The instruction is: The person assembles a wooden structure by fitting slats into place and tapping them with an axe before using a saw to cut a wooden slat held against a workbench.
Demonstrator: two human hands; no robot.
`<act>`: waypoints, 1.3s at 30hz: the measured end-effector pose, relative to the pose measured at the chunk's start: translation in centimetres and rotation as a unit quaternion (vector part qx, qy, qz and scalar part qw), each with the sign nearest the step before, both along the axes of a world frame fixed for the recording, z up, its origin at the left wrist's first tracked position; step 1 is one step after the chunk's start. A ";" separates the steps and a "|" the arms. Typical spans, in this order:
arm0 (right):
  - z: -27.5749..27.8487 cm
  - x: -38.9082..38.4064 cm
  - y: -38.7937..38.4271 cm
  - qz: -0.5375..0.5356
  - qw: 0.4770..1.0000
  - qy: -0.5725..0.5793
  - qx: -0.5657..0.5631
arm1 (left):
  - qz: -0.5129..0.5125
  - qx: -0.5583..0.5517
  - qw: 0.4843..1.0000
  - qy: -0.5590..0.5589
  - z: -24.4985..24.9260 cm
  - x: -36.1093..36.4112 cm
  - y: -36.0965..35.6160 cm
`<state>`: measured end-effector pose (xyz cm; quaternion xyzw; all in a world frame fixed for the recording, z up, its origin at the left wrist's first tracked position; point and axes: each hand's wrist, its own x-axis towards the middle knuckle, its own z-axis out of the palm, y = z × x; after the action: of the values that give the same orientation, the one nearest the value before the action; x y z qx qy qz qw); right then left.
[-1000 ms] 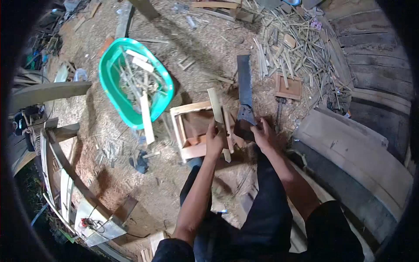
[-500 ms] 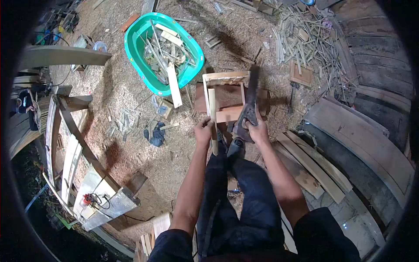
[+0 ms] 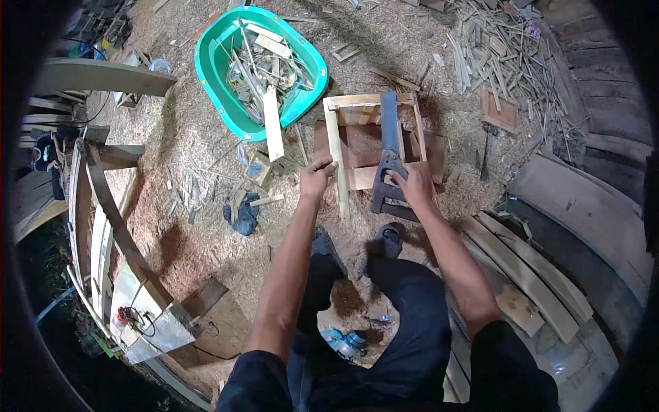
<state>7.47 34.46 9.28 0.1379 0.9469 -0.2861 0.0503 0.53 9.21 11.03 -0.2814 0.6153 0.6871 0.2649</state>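
Observation:
My right hand (image 3: 414, 184) is closed around the dark handle of a handsaw (image 3: 388, 130). The saw's blade points away from me and overlaps a small wooden frame (image 3: 360, 101). At the frame's left side, my left hand (image 3: 317, 180) grips a pale wooden strip (image 3: 335, 147) with its fingertips; the strip's near end reaches past the frame toward my feet. Beneath the frame lies a reddish-brown board (image 3: 434, 152).
A green tub (image 3: 206, 86) of wood scraps stands beyond my left hand. Scrap sticks (image 3: 494, 62) are heaped at the far right. Planks (image 3: 522, 275) lie to my right, and a blue power tool (image 3: 347, 343) sits between my legs. Shavings cover the ground.
The saw has swung upright and shifted left over the frame. My left hand's strip has moved in against the frame's left side. My knees have spread, revealing the blue tool.

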 end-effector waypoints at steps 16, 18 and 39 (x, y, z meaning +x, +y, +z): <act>-2.5 -9.4 -9.2 0.030 0.916 -0.086 -0.392 | -0.047 -0.082 0.963 0.252 -5.1 -6.7 -2.4; -4.3 -9.7 -9.2 0.037 0.908 -0.075 -0.411 | 0.013 -0.038 0.966 0.256 -6.8 -6.5 -3.8; -5.8 -9.1 -10.2 -0.042 0.888 -0.075 -0.453 | -0.101 -0.136 0.924 0.344 -10.2 -10.6 0.1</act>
<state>-1.68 24.23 3.43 0.1608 0.7015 -0.6742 0.1660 -10.05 9.35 0.84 0.0023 0.7816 0.6205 0.0643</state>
